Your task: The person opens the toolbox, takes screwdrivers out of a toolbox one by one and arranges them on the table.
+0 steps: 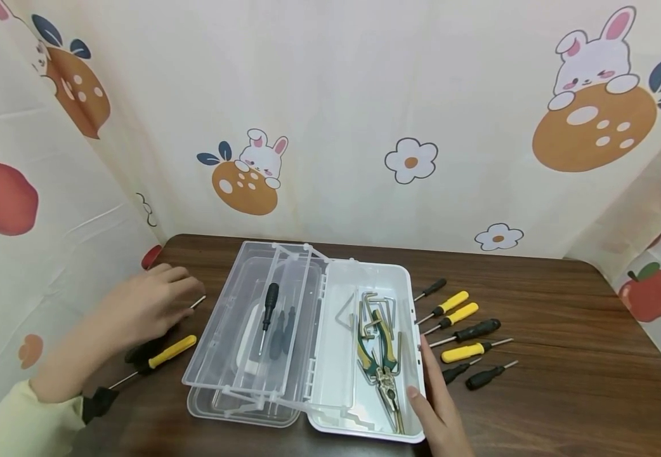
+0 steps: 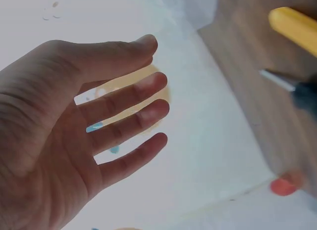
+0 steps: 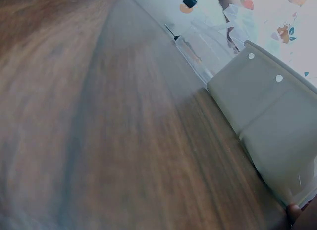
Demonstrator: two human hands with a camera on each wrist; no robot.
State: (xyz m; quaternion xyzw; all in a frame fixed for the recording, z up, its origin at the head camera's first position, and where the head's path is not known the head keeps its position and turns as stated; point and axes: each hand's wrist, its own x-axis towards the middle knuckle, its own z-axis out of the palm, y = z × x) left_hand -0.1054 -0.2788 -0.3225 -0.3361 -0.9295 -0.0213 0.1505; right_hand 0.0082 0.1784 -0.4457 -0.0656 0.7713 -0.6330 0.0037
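A white toolbox (image 1: 367, 271) lies open on the table, its clear lid (image 1: 210, 355) folded out to the left. My right hand (image 1: 441, 403) grips the box's right wall, thumb over the rim and a finger along the outside. Inside the box are pliers (image 1: 386, 381) with green and yellow handles and several hex keys (image 1: 390, 304). One black screwdriver (image 1: 270, 301) lies over the clear lid. My left hand (image 1: 156, 304) hovers above screwdrivers left of the lid, fingers loosely bent. In the left wrist view nothing is in that palm (image 2: 64, 146).
Several yellow and black screwdrivers (image 1: 464, 351) lie on the table to the right of the box. A yellow-handled screwdriver (image 1: 173, 351) lies under my left forearm. Behind the brown table (image 1: 564, 355) hangs a printed curtain (image 1: 336, 127).
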